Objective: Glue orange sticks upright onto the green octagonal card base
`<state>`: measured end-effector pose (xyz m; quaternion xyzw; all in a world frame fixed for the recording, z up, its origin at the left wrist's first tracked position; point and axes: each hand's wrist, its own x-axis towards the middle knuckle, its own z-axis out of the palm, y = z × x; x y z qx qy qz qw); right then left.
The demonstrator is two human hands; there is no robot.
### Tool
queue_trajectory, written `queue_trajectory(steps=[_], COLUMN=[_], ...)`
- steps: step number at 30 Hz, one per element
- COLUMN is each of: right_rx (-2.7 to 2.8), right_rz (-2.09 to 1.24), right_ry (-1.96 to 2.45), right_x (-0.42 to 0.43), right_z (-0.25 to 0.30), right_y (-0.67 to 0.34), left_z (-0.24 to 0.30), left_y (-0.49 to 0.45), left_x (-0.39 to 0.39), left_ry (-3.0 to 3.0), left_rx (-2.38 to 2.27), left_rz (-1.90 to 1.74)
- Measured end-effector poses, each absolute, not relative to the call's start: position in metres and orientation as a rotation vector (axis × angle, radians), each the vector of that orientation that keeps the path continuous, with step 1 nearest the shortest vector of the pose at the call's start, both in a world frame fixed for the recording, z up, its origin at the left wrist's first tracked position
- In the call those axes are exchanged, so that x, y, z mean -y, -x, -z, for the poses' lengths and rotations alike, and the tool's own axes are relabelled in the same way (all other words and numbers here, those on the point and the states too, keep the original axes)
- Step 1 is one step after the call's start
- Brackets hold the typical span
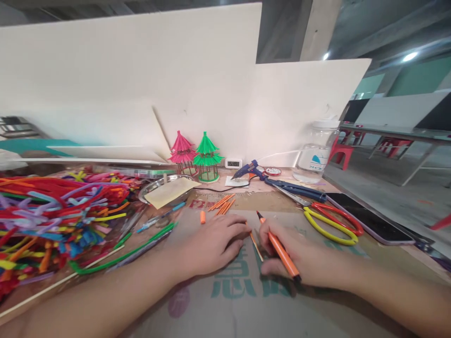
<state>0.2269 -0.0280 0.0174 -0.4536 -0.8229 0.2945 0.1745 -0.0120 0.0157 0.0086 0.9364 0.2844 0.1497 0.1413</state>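
An orange marker [282, 253] lies in my right hand [299, 253], uncapped, its dark tip pointing away from me. My left hand [218, 241] rests low over the cardboard sheet [197, 305], and its fingertips hold the far end of a thin wooden stick [256, 246]. That stick is orange on its far part and bare wood at the near end. Just past my left hand stands the orange marker cap [202, 217]. Several short orange sticks [222, 204] lie in a loose pile beyond my fingers.
Left is a heap of coloured pipe cleaners [63, 220]. Behind stand a pink pagoda model [182, 152], a green one [207, 157] and a small clock [233, 163]. Right are a glue gun [248, 171], yellow-and-red scissors [331, 227], a phone [369, 218] and a water bottle [317, 155].
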Motion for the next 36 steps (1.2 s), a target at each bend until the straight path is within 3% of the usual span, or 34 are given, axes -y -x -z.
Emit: queue_trajectory(steps=[15, 22, 36], right_rx=[2.325, 1.875, 1.638], right_rz=[-0.817, -1.051, -1.133], right_ry=[1.183, 0.99, 1.172], right_x=[0.027, 0.015, 0.015], right_z=[-0.004, 0.003, -0.002], right_y=[-0.214, -0.227, -0.22], left_z=[0.002, 0.0, 0.0], left_y=[0.012, 0.012, 0.012], left_x=[-0.022, -0.024, -0.02], left_ry=[-2.684, -2.725, -2.705], left_rx=[-0.916, -0.812, -0.918], left_rz=[-0.575, -0.589, -0.62])
